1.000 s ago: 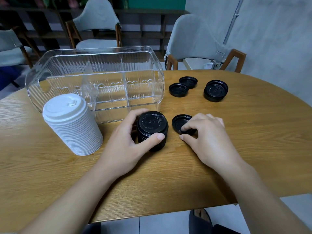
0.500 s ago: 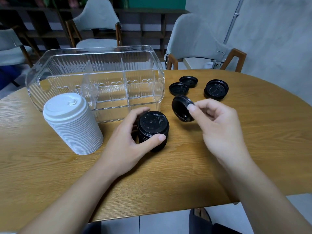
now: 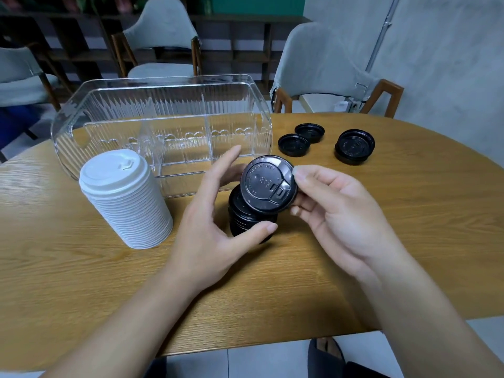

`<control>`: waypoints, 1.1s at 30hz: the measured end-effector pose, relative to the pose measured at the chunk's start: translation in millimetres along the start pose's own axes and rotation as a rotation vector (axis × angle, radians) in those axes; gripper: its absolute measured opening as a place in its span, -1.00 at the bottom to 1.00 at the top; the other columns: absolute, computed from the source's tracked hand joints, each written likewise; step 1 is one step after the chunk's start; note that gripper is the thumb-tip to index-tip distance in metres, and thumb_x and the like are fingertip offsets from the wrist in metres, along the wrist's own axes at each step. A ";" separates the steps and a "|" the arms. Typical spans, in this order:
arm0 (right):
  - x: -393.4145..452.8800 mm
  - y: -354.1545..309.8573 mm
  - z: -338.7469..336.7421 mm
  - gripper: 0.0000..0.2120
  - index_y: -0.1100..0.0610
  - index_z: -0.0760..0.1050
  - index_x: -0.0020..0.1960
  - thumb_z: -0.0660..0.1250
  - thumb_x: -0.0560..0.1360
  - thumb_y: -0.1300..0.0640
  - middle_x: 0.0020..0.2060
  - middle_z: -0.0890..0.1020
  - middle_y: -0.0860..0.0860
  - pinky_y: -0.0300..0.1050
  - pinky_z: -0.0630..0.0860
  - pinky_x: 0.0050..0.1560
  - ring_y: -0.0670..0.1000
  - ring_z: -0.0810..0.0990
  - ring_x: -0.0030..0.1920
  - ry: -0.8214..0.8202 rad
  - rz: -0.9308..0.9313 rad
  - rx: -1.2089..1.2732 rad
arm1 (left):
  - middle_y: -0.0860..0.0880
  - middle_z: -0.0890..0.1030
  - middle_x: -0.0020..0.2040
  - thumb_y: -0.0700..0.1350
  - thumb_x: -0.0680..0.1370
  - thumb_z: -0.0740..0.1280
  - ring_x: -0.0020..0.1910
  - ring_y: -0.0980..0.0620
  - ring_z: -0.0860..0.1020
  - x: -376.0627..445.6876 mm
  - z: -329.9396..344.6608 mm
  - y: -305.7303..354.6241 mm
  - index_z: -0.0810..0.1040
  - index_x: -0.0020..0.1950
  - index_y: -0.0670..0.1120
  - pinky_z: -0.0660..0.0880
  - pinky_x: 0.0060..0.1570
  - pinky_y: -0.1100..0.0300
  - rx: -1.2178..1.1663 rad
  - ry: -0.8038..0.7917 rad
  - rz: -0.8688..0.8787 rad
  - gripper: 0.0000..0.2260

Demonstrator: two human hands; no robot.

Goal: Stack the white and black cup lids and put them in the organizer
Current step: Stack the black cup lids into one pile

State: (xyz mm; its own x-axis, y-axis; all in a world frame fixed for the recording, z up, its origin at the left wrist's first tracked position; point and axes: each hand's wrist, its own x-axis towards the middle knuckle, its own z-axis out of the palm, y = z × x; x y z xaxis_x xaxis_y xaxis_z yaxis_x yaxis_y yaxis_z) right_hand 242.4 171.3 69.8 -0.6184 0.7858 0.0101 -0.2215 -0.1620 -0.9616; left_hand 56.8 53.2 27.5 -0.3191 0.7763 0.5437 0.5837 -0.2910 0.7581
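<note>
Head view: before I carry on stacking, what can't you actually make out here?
- Black stack: its count and top, covered by the held black lid and the left hand.
- Left hand's grip: thumb touches the stack; fingers behind it are hidden.
- Organizer: compartment floors, blurred by ribbed clear walls.
- Far right lids: how many are stacked, too small.
- Embossed lid lettering: blurred.

Single head-worn view, facing forward and down at close range. Wooden table (image 3: 81, 282) fills the lower frame; chairs (image 3: 161, 31) occupy the upper edge.
</note>
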 end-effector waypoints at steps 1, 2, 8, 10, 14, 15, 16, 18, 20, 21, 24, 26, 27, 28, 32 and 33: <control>0.6 0.7 0.2 -0.80 0.20 0.73 0.11 0.41 0.64 0.10 0.02 0.73 0.17 -0.04 0.49 0.00 0.14 0.54 0.03 -0.021 0.002 -0.002 | 0.17 0.54 0.58 -0.05 0.45 0.73 0.60 0.05 0.50 -0.5 -0.5 0.5 0.35 0.74 -0.03 0.41 0.60 0.08 0.013 0.000 0.007 -0.07; 0.8 1.1 0.8 -0.82 0.19 0.73 0.10 0.41 0.65 0.10 0.01 0.72 0.16 -0.05 0.48 -0.01 0.11 0.55 0.02 -0.040 0.002 -0.004 | 0.17 0.54 0.58 -0.05 0.46 0.72 0.61 0.07 0.50 -0.8 -0.6 0.4 0.39 0.71 -0.02 0.41 0.61 0.05 0.019 0.001 0.010 -0.12; -2.8 -1.9 7.4 -0.75 0.18 0.73 0.27 0.40 0.68 0.09 0.11 0.78 0.09 -0.03 0.53 0.10 0.03 0.66 0.06 -0.008 -0.077 -0.119 | 0.12 0.63 0.49 -0.04 0.46 0.72 0.50 -0.01 0.59 1.0 -0.1 -2.3 0.52 0.62 -0.02 0.48 0.53 0.03 0.019 0.064 -0.004 -0.23; -5.6 -5.8 10.2 -0.60 0.11 0.66 0.39 0.50 0.58 0.05 0.24 0.77 0.01 0.04 0.59 0.32 -0.02 0.72 0.26 0.012 -0.152 -0.202 | 0.12 0.65 0.45 -0.02 0.43 0.74 0.44 -0.03 0.62 1.0 0.1 -2.4 0.54 0.59 -0.02 0.49 0.47 0.08 0.027 0.091 -0.010 -0.24; -12.7 -4.2 18.1 -0.34 -0.09 0.57 0.50 0.68 0.45 -0.01 0.41 0.65 -0.21 0.05 0.46 0.53 -0.14 0.54 0.50 0.008 -0.330 -0.679 | 0.08 0.67 0.36 -0.02 0.44 0.75 0.32 -0.07 0.65 1.4 1.6 -3.7 0.56 0.52 -0.03 0.53 0.40 0.05 0.036 0.129 -0.033 -0.29; -13.7 -1.4 19.7 -0.31 -0.12 0.56 0.51 0.69 0.43 -0.03 0.43 0.62 -0.25 0.01 0.44 0.55 -0.17 0.51 0.52 0.019 -0.344 -0.754 | 0.09 0.67 0.35 -0.04 0.44 0.74 0.31 -0.06 0.64 1.2 1.9 -4.0 0.56 0.51 -0.03 0.54 0.40 0.03 0.050 0.127 -0.032 -0.31; -14.4 0.5 21.6 -0.30 -0.15 0.55 0.52 0.69 0.43 -0.05 0.44 0.60 -0.27 0.00 0.42 0.57 -0.18 0.49 0.53 0.028 -0.352 -0.797 | 0.11 0.66 0.34 -0.07 0.43 0.73 0.30 -0.05 0.63 0.9 2.1 -4.3 0.56 0.49 -0.03 0.54 0.39 0.02 0.069 0.124 -0.031 -0.32; -14.8 3.5 24.6 -0.32 -0.18 0.55 0.51 0.68 0.45 -0.07 0.41 0.61 -0.30 0.02 0.42 0.57 -0.17 0.51 0.51 0.051 -0.369 -0.827 | 0.16 0.63 0.32 -0.07 0.41 0.73 0.32 -0.05 0.61 0.4 1.7 -4.1 0.56 0.48 -0.01 0.53 0.40 0.00 0.108 0.125 -0.029 -0.32; -13.8 3.6 23.3 -0.37 -0.17 0.56 0.49 0.67 0.47 -0.05 0.36 0.64 -0.31 -0.09 0.45 0.53 -0.22 0.54 0.46 0.079 -0.386 -0.818 | 0.17 0.59 0.36 0.07 0.41 0.73 0.39 -0.04 0.57 0.4 0.1 -5.2 0.53 0.53 0.01 0.50 0.44 0.02 0.127 0.108 -0.036 -0.25; -12.9 2.1 22.0 -0.40 -0.17 0.57 0.47 0.67 0.48 -0.03 0.32 0.66 -0.33 -0.17 0.46 0.50 -0.26 0.55 0.43 0.093 -0.388 -0.803 | 0.17 0.57 0.41 0.16 0.40 0.73 0.45 -0.03 0.54 0.7 -0.7 -6.6 0.48 0.58 0.03 0.48 0.47 0.03 0.123 0.076 -0.061 -0.18; -9.0 0.3 18.2 -0.49 -0.26 0.56 0.40 0.63 0.53 0.02 0.24 0.68 -0.41 -0.24 0.48 0.44 -0.30 0.59 0.37 0.067 -0.338 -0.722 | 0.18 0.51 0.55 0.29 0.34 0.75 0.58 0.05 0.48 1.7 -2.2 -11.0 0.34 0.69 0.12 0.45 0.57 -0.04 0.082 -0.071 -0.179 0.03; -6.4 3.1 15.4 -0.52 -0.27 0.56 0.41 0.60 0.56 0.00 0.23 0.69 -0.42 -0.17 0.50 0.45 -0.30 0.60 0.36 0.036 -0.288 -0.717 | 0.22 0.54 0.53 0.30 0.34 0.75 0.57 0.15 0.48 2.2 -1.5 -11.0 0.33 0.69 0.15 0.45 0.57 0.00 0.075 -0.115 -0.225 0.02; -5.3 5.6 14.0 -0.51 -0.25 0.57 0.44 0.59 0.56 -0.03 0.25 0.68 -0.41 -0.14 0.50 0.47 -0.31 0.59 0.38 0.027 -0.267 -0.729 | 0.25 0.56 0.50 0.29 0.35 0.75 0.54 0.20 0.50 2.5 -1.4 -10.1 0.35 0.67 0.16 0.46 0.55 0.04 0.083 -0.119 -0.235 -0.01; -4.2 8.2 12.7 -0.49 -0.22 0.57 0.48 0.58 0.56 -0.07 0.29 0.67 -0.40 -0.11 0.48 0.49 -0.30 0.57 0.40 0.020 -0.248 -0.749 | 0.28 0.59 0.46 0.27 0.36 0.74 0.49 0.24 0.53 2.9 -1.3 -9.1 0.38 0.64 0.17 0.48 0.52 0.07 0.093 -0.120 -0.242 -0.06; -2.5 12.1 11.2 -0.40 -0.19 0.52 0.57 0.55 0.56 -0.18 0.39 0.63 -0.36 -0.03 0.44 0.57 -0.31 0.50 0.48 -0.027 -0.199 -0.825 | 0.32 0.68 0.31 0.19 0.38 0.75 0.33 0.32 0.62 3.8 -1.6 -6.0 0.50 0.52 0.19 0.55 0.37 0.17 0.101 -0.134 -0.284 -0.23; -2.3 12.2 11.4 -0.38 -0.19 0.50 0.58 0.54 0.56 -0.20 0.40 0.62 -0.36 -0.03 0.43 0.58 -0.32 0.48 0.49 -0.036 -0.191 -0.838 | 0.32 0.69 0.29 0.19 0.38 0.75 0.31 0.31 0.63 4.0 -1.9 -5.2 0.51 0.50 0.19 0.56 0.34 0.19 0.095 -0.138 -0.288 -0.25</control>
State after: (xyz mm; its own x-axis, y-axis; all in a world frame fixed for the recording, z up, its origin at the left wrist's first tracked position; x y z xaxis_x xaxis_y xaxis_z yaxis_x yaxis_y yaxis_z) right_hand 232.6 160.7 61.1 -0.6538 0.7332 0.1873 0.2974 0.4765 -0.8274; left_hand 51.0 56.7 26.4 -0.3813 0.8892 0.2529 0.5531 0.0002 0.8331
